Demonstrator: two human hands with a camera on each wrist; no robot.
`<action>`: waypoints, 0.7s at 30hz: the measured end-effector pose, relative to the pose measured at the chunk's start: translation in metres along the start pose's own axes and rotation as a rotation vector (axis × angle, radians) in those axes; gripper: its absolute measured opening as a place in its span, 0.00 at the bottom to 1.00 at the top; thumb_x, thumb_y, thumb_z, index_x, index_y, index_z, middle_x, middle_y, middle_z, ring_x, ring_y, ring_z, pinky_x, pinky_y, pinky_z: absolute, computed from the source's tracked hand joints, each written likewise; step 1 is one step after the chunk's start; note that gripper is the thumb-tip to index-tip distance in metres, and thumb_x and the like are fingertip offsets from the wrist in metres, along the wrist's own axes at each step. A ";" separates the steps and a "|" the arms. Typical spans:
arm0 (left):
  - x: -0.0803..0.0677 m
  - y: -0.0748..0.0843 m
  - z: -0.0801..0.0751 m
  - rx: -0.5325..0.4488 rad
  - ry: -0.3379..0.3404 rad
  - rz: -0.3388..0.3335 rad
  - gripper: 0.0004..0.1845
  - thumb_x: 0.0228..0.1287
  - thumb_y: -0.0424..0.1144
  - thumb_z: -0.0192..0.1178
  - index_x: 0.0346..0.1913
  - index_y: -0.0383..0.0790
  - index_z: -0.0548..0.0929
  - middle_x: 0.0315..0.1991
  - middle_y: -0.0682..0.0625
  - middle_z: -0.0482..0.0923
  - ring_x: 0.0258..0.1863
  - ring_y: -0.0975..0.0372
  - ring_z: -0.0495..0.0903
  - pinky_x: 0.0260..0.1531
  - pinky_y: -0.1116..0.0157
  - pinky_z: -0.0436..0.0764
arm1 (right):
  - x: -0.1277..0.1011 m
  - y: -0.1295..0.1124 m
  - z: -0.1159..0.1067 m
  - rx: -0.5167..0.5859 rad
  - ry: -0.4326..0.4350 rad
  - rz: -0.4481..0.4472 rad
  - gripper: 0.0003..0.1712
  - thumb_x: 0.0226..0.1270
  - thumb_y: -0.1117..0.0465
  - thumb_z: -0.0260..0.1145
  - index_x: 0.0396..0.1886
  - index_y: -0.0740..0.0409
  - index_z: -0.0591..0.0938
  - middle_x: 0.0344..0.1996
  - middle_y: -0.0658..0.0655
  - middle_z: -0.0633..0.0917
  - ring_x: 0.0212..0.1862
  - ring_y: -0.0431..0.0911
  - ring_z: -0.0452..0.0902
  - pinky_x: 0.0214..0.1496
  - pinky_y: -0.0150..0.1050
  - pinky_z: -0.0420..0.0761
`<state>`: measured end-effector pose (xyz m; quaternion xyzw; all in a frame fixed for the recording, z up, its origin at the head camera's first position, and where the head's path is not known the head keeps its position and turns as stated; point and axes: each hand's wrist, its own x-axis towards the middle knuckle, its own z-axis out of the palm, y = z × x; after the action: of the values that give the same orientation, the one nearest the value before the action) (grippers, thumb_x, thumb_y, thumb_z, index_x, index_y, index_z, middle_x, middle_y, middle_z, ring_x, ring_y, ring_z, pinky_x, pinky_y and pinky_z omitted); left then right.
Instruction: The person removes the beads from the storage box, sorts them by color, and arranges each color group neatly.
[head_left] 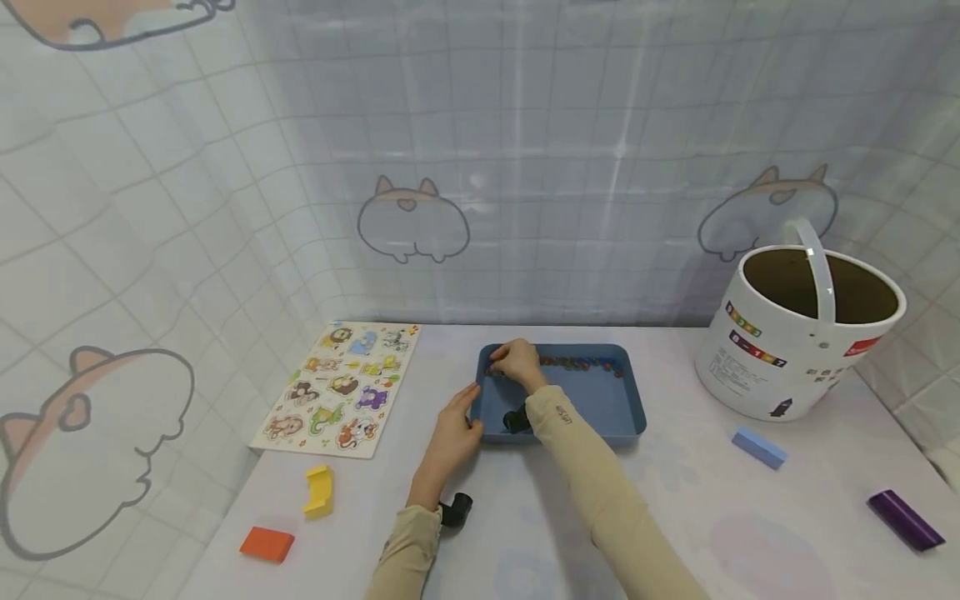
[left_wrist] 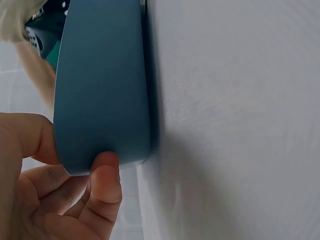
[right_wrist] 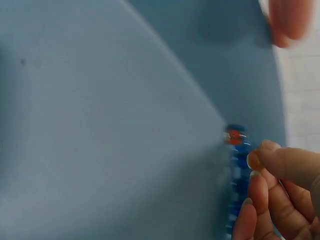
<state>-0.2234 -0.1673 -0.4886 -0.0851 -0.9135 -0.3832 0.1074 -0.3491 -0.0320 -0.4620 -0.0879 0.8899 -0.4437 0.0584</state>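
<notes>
A shallow blue tray (head_left: 600,412) lies on the table. My left hand (head_left: 450,437) holds its near left corner; in the left wrist view, the fingers (left_wrist: 106,182) bend around the tray wall (left_wrist: 102,90). My right hand (head_left: 517,364) reaches inside, at the far left corner. In the right wrist view, its thumb and fingertips pinch a small orange marble (right_wrist: 254,160). Right beside it, a row of glass marbles (right_wrist: 235,135), mostly blue with some orange, runs along the tray wall. From the head, that row (head_left: 577,363) follows the far wall, partly hidden by the right hand.
An animal puzzle board (head_left: 341,387) lies left of the tray. Nearer stand a yellow notched block (head_left: 319,492) and an orange block (head_left: 267,544). To the right are a white handled bucket (head_left: 787,350), a light blue block (head_left: 759,447) and a purple block (head_left: 905,520). A patterned curtain surrounds the table.
</notes>
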 end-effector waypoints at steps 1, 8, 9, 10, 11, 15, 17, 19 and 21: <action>0.000 0.000 0.000 -0.001 0.003 0.006 0.32 0.51 0.23 0.54 0.65 0.26 0.70 0.67 0.37 0.69 0.21 0.70 0.65 0.25 0.74 0.70 | 0.000 -0.001 -0.004 0.019 -0.011 0.001 0.10 0.57 0.64 0.71 0.40 0.59 0.89 0.41 0.59 0.89 0.41 0.50 0.84 0.41 0.40 0.83; 0.002 0.001 -0.001 0.001 -0.007 -0.003 0.33 0.50 0.23 0.54 0.65 0.28 0.71 0.68 0.39 0.69 0.21 0.70 0.64 0.25 0.74 0.70 | -0.006 -0.009 -0.033 0.179 -0.058 -0.019 0.14 0.63 0.60 0.68 0.48 0.56 0.86 0.47 0.57 0.87 0.48 0.51 0.82 0.52 0.44 0.81; 0.002 0.001 -0.001 -0.003 -0.012 -0.008 0.33 0.50 0.23 0.54 0.66 0.28 0.71 0.68 0.40 0.69 0.21 0.69 0.64 0.25 0.74 0.70 | -0.009 -0.011 -0.037 0.203 -0.062 -0.024 0.14 0.63 0.60 0.68 0.48 0.56 0.86 0.47 0.57 0.86 0.48 0.50 0.82 0.52 0.45 0.81; 0.002 0.001 -0.002 -0.003 -0.015 -0.008 0.33 0.50 0.23 0.54 0.66 0.28 0.70 0.68 0.39 0.69 0.21 0.68 0.64 0.25 0.73 0.70 | -0.012 -0.011 -0.041 0.224 -0.067 -0.033 0.14 0.63 0.59 0.68 0.49 0.55 0.86 0.48 0.57 0.86 0.48 0.50 0.82 0.53 0.45 0.81; 0.003 0.001 -0.002 -0.004 -0.018 -0.010 0.33 0.51 0.23 0.54 0.66 0.28 0.70 0.68 0.39 0.68 0.21 0.68 0.64 0.25 0.73 0.70 | -0.016 -0.012 -0.043 0.241 -0.069 -0.046 0.15 0.63 0.59 0.67 0.49 0.55 0.86 0.48 0.56 0.86 0.49 0.50 0.82 0.53 0.46 0.80; 0.004 -0.001 -0.003 -0.003 -0.031 0.000 0.33 0.52 0.24 0.54 0.66 0.27 0.70 0.69 0.38 0.67 0.22 0.66 0.65 0.27 0.73 0.70 | -0.041 -0.015 -0.050 0.282 -0.054 -0.112 0.14 0.64 0.58 0.67 0.49 0.54 0.86 0.46 0.56 0.86 0.47 0.49 0.81 0.53 0.47 0.80; 0.004 -0.002 -0.003 -0.007 -0.040 0.007 0.33 0.52 0.24 0.54 0.66 0.27 0.70 0.69 0.38 0.67 0.22 0.66 0.65 0.27 0.73 0.70 | -0.057 -0.016 -0.049 0.284 -0.043 -0.140 0.14 0.63 0.59 0.68 0.48 0.55 0.86 0.44 0.56 0.87 0.46 0.48 0.82 0.51 0.46 0.81; 0.003 -0.002 -0.003 -0.001 -0.037 0.023 0.32 0.52 0.24 0.54 0.66 0.26 0.70 0.69 0.37 0.67 0.23 0.66 0.65 0.26 0.73 0.70 | -0.071 -0.016 -0.045 0.244 -0.047 -0.166 0.13 0.63 0.60 0.68 0.46 0.55 0.86 0.41 0.55 0.88 0.44 0.48 0.83 0.48 0.44 0.82; 0.003 -0.003 -0.002 -0.001 -0.030 0.027 0.32 0.52 0.24 0.54 0.66 0.26 0.70 0.69 0.36 0.67 0.22 0.66 0.64 0.25 0.73 0.69 | -0.082 -0.014 -0.039 0.178 -0.053 -0.192 0.13 0.62 0.61 0.68 0.46 0.57 0.86 0.40 0.55 0.88 0.42 0.47 0.83 0.43 0.40 0.83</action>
<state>-0.2262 -0.1706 -0.4883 -0.1029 -0.9136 -0.3807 0.0989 -0.2743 0.0073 -0.4256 -0.1787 0.8327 -0.5220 0.0469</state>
